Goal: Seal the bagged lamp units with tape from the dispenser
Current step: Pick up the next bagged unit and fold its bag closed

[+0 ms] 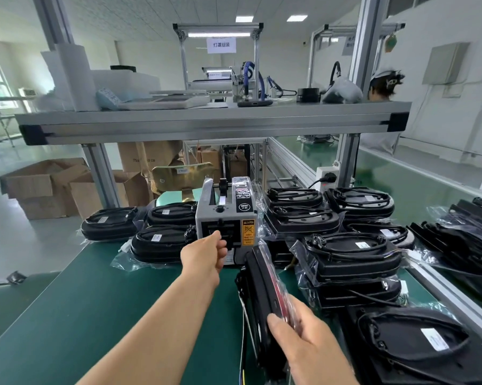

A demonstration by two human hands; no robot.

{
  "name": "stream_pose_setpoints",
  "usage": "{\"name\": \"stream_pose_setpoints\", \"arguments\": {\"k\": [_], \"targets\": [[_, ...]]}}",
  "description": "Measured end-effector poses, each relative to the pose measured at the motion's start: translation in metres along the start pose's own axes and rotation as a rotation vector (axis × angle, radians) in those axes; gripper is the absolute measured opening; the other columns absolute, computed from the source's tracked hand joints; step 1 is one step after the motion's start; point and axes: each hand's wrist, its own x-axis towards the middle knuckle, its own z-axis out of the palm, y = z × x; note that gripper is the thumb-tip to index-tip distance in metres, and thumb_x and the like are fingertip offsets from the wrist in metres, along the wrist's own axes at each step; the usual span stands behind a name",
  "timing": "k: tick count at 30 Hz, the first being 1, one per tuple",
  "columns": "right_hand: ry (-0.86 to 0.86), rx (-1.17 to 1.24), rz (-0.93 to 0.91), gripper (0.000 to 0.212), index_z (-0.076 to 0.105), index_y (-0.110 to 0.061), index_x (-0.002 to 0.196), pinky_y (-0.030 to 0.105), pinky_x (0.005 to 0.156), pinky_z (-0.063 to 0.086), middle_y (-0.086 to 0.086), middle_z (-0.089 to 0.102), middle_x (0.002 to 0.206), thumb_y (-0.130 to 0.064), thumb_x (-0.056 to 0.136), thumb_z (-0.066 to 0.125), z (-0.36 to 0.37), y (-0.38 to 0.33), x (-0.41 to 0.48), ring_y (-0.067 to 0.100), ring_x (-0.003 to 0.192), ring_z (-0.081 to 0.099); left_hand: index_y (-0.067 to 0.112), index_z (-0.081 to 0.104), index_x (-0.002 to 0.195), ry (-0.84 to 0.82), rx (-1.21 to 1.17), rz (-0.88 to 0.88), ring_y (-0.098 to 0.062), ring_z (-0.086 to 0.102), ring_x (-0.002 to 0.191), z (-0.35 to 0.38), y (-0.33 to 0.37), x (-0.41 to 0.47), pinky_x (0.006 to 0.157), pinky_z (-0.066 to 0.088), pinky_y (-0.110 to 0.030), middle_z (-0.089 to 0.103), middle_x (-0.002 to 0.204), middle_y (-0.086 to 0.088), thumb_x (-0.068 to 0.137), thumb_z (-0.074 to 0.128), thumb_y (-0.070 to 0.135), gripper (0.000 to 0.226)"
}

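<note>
Right hand (303, 337): gripping the near end of the bagged lamp unit (263, 287), with the thumb lying over its black edge. The fingers are curling round the far side and are mostly hidden.
Bagged lamp unit: standing on edge above the green mat (95, 315) and tilting away toward the dispenser. A red strip is showing through the clear bag, and the lower end is running out of the bottom of the view.
Left hand (206, 252): reaching out to the front outlet of the tape dispenser (225, 215), with the fingers curling in at the slot. The fingertips are facing away, so I cannot tell whether they are pinching tape.
Tape dispenser: sitting upright at the middle of the mat, grey and bearing a yellow caution label. Its lower front is being covered by the left hand and the held unit.
Right stacks (353, 254): bagged units piling several high just right of the dispenser. The nearest pile is being cut off at the bottom right corner.
Left stacks (162, 243): more bagged units lying flat just left of the dispenser.
Aluminium shelf (206, 123): crossing overhead and carrying gear that is too far off to identify.
Cardboard boxes (48, 187): sitting open on the floor at far left.
Person in a white cap (384, 84): showing only partly behind the right post.
</note>
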Motion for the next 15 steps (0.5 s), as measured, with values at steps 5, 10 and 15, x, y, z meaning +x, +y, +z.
{"name": "stream_pose_setpoints", "arguments": {"k": [5,10,15], "targets": [[0.015,-0.024,-0.020,0.035,0.043,-0.051,0.111,-0.005,0.069,0.036,-0.051,0.059,0.079,-0.027,0.096,0.062,-0.002,-0.002,0.002,-0.033,0.083,0.051,0.015,0.053,0.075,0.050,-0.080,-0.148,-0.005,0.049,0.035,0.015,0.002,0.023,0.032,0.030,-0.015,0.055,0.050,0.004,0.092,0.071,0.022,0.026],[0.001,0.010,-0.021,0.052,0.042,-0.037,0.138,-0.006,0.069,0.035,-0.043,0.063,0.079,-0.029,0.093,0.066,-0.005,0.005,0.008,-0.037,0.082,0.048,0.009,0.051,0.075,0.038,-0.174,-0.189,-0.008,0.049,0.044,0.024,0.006,0.031,0.034,0.030,-0.014,0.052,0.061,0.000,0.096,0.055,0.009,0.022],[-0.007,0.029,-0.039,0.045,0.042,-0.044,0.123,-0.006,0.072,0.036,-0.061,0.049,0.080,-0.030,0.090,0.069,-0.007,0.008,0.009,-0.035,0.086,0.050,0.011,0.052,0.078,0.095,-0.166,-0.057,-0.005,0.052,0.041,0.029,0.002,0.023,0.040,0.039,-0.017,0.055,0.069,-0.001,0.092,0.059,0.008,0.016]]}}
